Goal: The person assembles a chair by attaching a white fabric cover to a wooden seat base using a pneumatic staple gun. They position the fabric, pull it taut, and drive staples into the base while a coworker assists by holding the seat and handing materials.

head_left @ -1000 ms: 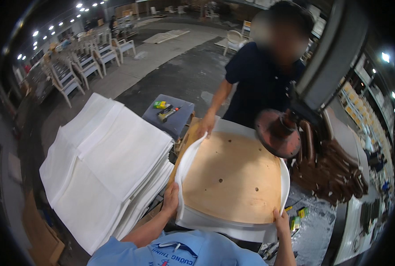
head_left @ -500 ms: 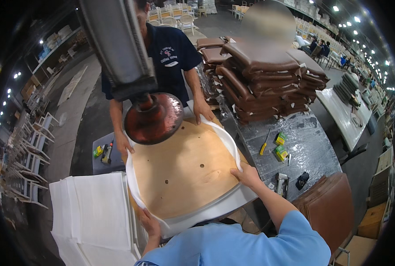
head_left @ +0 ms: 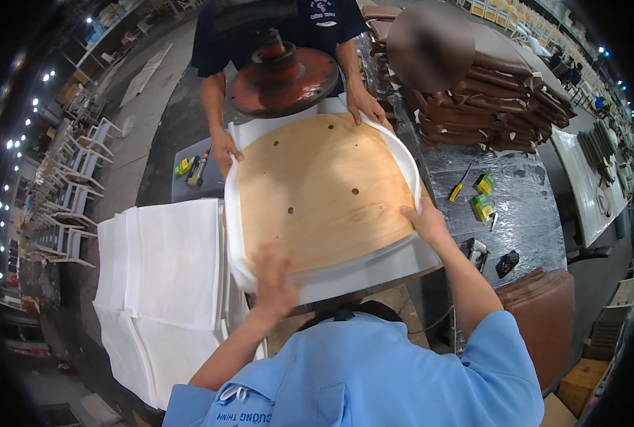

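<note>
A pale, curved plywood seat panel (head_left: 324, 199) with drilled holes lies in front of me, white foam (head_left: 405, 158) folded up around its edges. My right hand (head_left: 427, 219) grips the foam and panel at the right edge, thumb on the wood. My left hand (head_left: 277, 281), smeared by motion, is over the panel's near left corner; its fingers cannot be made out. Across from me, a co-worker's hand (head_left: 226, 146) holds the far left edge, and their other hand (head_left: 363, 104) presses the far right edge. A reddish round press disc (head_left: 285, 89) hangs above the far edge.
White foam sheets (head_left: 160, 270) are stacked at left. Brown padded cushions (head_left: 473, 107) are piled at far right. A yellow-handled screwdriver (head_left: 456, 191), green-yellow boxes (head_left: 483, 207) and a staple gun (head_left: 477, 252) lie on the right table, near brown sheets (head_left: 537, 313).
My left hand has come off the foam at the near left corner and moved over the panel's near edge. My right hand keeps its hold. The whole view has shifted downward.
</note>
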